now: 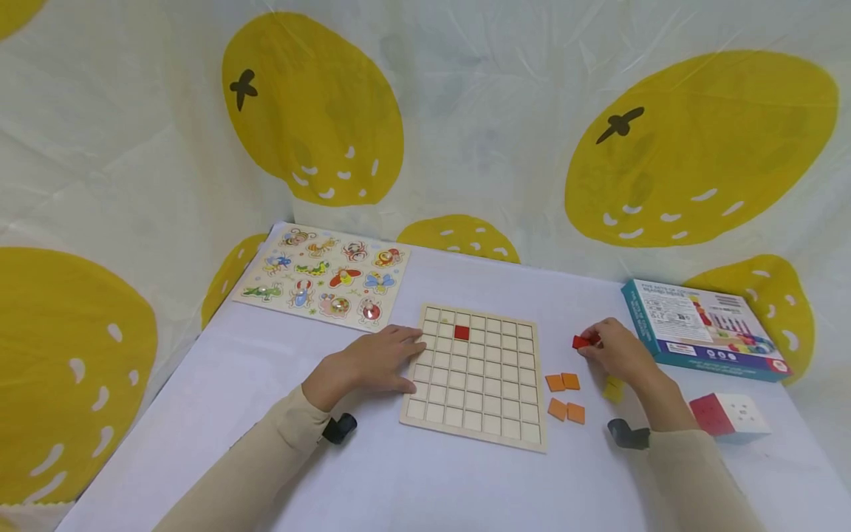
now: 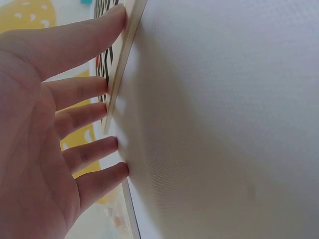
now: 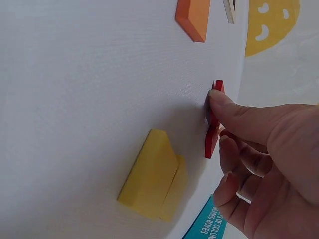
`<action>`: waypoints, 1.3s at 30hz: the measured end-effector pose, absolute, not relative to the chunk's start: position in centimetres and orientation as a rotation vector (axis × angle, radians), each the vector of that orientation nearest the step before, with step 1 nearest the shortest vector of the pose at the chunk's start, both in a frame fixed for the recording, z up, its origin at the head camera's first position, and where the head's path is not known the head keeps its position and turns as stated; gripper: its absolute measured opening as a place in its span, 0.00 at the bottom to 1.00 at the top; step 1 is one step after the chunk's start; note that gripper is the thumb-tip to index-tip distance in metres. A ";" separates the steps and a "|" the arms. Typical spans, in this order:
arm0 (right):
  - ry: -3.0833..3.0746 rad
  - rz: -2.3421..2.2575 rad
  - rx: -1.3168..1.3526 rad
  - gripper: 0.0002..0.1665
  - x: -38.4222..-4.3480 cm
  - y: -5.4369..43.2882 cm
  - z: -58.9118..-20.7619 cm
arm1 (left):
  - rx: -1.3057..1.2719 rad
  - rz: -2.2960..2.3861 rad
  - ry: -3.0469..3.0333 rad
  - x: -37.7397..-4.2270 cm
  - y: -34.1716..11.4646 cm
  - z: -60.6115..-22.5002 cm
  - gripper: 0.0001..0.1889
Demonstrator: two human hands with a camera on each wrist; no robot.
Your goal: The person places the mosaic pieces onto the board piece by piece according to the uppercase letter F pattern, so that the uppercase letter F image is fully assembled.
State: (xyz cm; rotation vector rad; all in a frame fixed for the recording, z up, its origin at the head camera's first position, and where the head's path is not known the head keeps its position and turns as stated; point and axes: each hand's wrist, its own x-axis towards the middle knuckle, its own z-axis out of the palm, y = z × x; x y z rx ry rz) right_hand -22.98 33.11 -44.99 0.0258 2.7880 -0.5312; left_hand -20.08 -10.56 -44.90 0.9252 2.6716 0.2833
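Note:
A wooden grid board (image 1: pixel 473 436) lies flat, one red tile (image 1: pixel 462 332) set in a cell near its far left corner. My left hand (image 1: pixel 377 360) rests at the board's left edge, fingers spread, thumb and some fingertips right at the rim in the left wrist view. To the board's right, my right hand (image 1: pixel 614 351) pinches a red tile (image 3: pixel 220 87) between thumb and fingers, close over the cloth. Against it another red tile (image 3: pixel 212 143) shows below the thumb. Yellow tiles (image 3: pixel 149 174) lie beside this hand, partly hidden by it in the head view.
Several orange tiles (image 1: pixel 575 414) lie between board and right hand. An insect puzzle board (image 1: pixel 279 304) lies at back left. At right are a printed toy box (image 1: pixel 711 332) and a red-and-white cube (image 1: pixel 741 415). A patterned cloth (image 1: pixel 479 148) hangs behind the table.

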 end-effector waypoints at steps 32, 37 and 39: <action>2.945 -0.743 -0.445 0.16 -23.3 23.9 -43.0 | 0.906 0.286 2.646 -20.2 -10.5 -44.8 0.40; 2.892 -0.731 -0.558 0.15 -23.3 21.6 -43.7 | 0.915 0.263 2.650 -20.2 -10.5 -44.7 0.40; 2.884 -0.722 -0.612 0.15 -23.5 20.8 -43.8 | 0.914 0.246 2.658 -20.3 -10.4 -44.7 0.40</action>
